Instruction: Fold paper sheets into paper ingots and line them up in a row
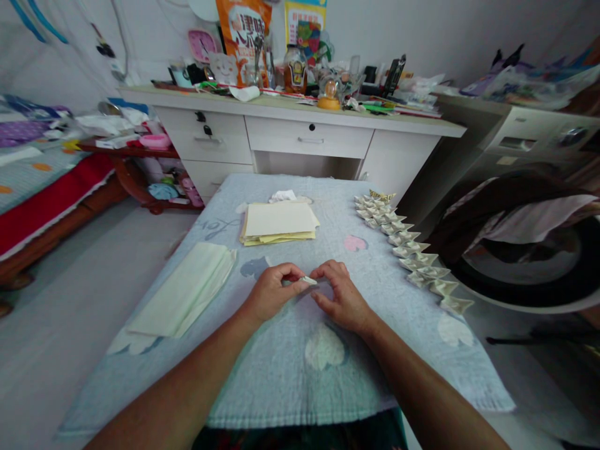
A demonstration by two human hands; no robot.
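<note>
Between the thumb and fingers of my left hand [276, 287] is pinched a small folded piece of paper [308, 280], pale and narrow. My right hand [341, 294] is at its right end, thumb and fingers apart, with the fingertips close to the paper; whether they touch it I cannot tell. Beyond my hands lies a stack of cream and yellow paper sheets [281, 220]. To the left is a pile of long pale green paper [185, 290]. A row of folded paper pieces with pointed ends [410, 250], several of them nested together, runs along the right side.
A blue patterned cloth [262, 381] covers the table under my hands. A crumpled white tissue [282, 195] lies behind the stack. At the back stands a cluttered white desk [309, 137]. A washing machine [520, 144] with laundry in its door is on the right, a bed [51, 194] on the left.
</note>
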